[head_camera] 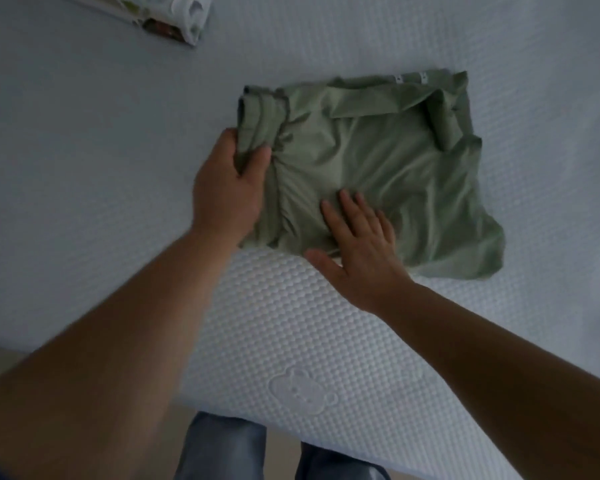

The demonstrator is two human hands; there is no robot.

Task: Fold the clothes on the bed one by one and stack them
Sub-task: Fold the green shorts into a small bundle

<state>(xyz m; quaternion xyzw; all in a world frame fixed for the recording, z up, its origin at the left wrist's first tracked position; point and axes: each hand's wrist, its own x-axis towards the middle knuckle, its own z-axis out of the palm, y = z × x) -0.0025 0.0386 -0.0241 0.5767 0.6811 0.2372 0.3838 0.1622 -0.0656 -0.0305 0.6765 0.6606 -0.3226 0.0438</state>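
A sage-green garment [388,157] lies partly folded on the white textured bed [84,150], near its front edge. My left hand [227,188] pinches the garment's bunched left edge, thumb on top of the cloth. My right hand [359,247] rests flat with fingers spread on the garment's near edge, pressing it down. The garment's far edge shows a folded band with small white snaps.
A folded patterned white cloth [184,19] lies at the far left of the bed. The mattress's front edge [302,393] bears an embossed bear mark. Below it are my jeans-clad legs [219,445] and a strip of floor.
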